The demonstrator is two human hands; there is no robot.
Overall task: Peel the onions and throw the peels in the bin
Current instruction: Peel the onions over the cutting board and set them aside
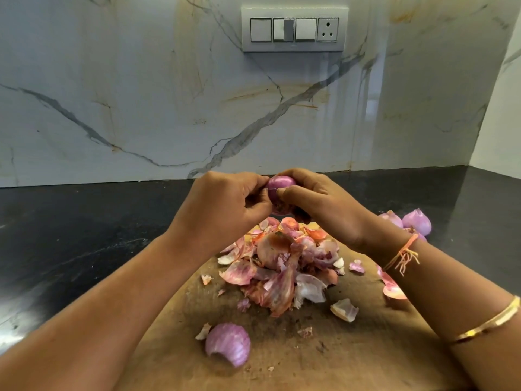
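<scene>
Peeling was well along, one onion gripped in both hands.
Both the left hand and right hand pinched it; peels lay heaped on the board, unbinned.

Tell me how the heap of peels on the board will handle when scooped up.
Probably very light: the peels are thin, papery curls. Likely floppy and crumbly, since small flakes litter the wooden board. Loosely stacked, so bits may slip out.

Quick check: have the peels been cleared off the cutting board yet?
No, a heap of peels lies on the cutting board, below the onion held by the left hand and right hand.
</scene>
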